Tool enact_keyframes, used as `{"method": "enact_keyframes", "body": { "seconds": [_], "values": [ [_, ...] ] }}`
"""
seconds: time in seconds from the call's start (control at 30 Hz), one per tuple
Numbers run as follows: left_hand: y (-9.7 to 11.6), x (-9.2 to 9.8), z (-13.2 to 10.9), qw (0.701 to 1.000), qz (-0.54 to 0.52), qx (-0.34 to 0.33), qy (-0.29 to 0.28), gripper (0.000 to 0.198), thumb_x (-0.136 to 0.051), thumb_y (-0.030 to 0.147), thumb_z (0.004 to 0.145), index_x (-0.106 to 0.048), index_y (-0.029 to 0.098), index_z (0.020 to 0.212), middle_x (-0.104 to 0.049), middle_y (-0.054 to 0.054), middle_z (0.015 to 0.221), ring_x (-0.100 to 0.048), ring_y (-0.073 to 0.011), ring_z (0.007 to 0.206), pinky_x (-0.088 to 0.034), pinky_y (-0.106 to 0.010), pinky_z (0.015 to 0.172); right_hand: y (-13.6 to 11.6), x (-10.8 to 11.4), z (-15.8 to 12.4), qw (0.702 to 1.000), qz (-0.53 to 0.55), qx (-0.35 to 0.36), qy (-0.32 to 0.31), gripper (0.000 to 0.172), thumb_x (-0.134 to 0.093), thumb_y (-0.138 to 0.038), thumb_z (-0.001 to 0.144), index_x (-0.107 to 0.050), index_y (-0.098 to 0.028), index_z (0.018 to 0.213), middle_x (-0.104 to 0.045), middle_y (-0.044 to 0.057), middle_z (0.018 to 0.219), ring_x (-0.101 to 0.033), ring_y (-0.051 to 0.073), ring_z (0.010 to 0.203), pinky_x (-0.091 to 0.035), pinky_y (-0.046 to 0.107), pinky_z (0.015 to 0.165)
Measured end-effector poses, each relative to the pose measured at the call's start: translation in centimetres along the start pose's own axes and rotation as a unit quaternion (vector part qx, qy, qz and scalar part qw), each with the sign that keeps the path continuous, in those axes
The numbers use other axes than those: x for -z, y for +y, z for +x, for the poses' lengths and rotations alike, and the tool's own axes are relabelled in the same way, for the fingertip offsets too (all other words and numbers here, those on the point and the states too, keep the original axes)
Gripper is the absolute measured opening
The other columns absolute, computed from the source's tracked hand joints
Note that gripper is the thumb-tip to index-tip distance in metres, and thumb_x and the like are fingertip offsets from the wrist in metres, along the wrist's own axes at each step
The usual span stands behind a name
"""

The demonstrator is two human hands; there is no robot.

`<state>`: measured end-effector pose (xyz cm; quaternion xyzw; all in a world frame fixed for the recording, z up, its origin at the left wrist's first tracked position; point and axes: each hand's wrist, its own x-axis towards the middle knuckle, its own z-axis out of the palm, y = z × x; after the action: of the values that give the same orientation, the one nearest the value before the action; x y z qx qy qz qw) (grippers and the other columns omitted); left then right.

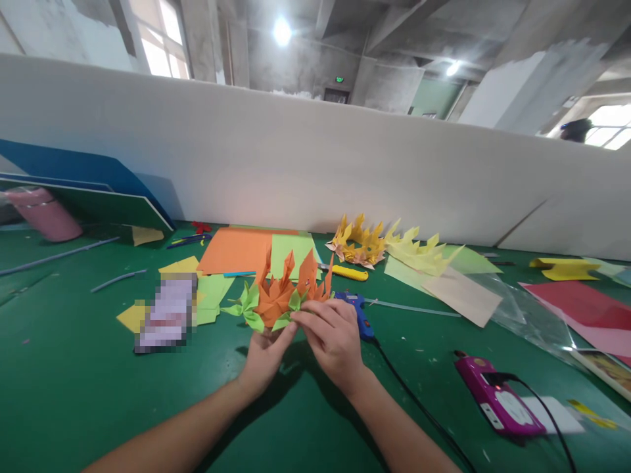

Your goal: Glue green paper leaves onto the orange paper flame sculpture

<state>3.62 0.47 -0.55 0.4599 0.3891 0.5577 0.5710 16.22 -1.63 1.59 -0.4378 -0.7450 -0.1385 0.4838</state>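
An orange and green folded paper flower (283, 294) is held up just above the green table (73, 394). My left hand (266, 355) grips it from below, fingers closed round its base. My right hand (332, 335) pinches the green and orange petals on its right side. A blue glue gun (359, 312) lies on the table right behind my right hand, its black cord running toward me. Two yellow folded paper flowers (362, 242) (419, 249) lie farther back to the right.
Orange (239, 249), green and yellow paper sheets lie behind the flower. A yellow cutter (349, 272) lies near them. A magenta phone (497, 397) with a cable sits front right. Red paper (582, 305) and clear film lie right. A pink bottle (46, 213) lies far left. A white partition (296, 164) closes the back.
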Motion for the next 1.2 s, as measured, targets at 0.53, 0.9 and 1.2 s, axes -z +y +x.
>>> {"method": "enact_keyframes", "body": {
  "seconds": [0.53,0.9,1.2],
  "values": [
    [-0.4,0.6,0.0,1.000,0.023,0.004,0.002,0.024,-0.075,0.039,0.059,-0.069,0.018,0.066,-0.071,-0.005,0.062,-0.067,-0.0266,0.089,-0.048,-0.040,0.090,-0.1,0.1,0.0,1.000,0.002,-0.002,-0.014,0.021,-0.053,-0.019,0.088,-0.067,-0.030,0.100,-0.069,-0.002,0.092,-0.049,0.017,0.081,-0.032,0.032,0.072],
    [-0.7,0.4,0.3,1.000,-0.009,0.012,0.002,0.022,-0.074,0.038,0.059,-0.067,0.018,0.062,-0.072,-0.005,0.065,-0.066,-0.0258,0.093,-0.046,-0.040,0.092,-0.1,0.0,-0.1,1.000,-0.011,-0.005,-0.009,0.015,-0.053,-0.021,0.088,-0.066,-0.025,0.095,-0.070,-0.001,0.091,-0.052,0.016,0.083,-0.034,0.031,0.074],
    [-1.0,0.6,0.2,1.000,0.013,0.013,0.007,0.022,-0.075,0.038,0.059,-0.064,0.019,0.055,-0.071,-0.005,0.060,-0.067,-0.0257,0.088,-0.050,-0.036,0.084,0.0,-0.1,-0.1,0.999,-0.033,-0.001,-0.012,0.021,-0.051,-0.022,0.090,-0.064,-0.025,0.106,-0.070,0.001,0.095,-0.053,0.016,0.086,-0.035,0.031,0.076]
  ]
}}
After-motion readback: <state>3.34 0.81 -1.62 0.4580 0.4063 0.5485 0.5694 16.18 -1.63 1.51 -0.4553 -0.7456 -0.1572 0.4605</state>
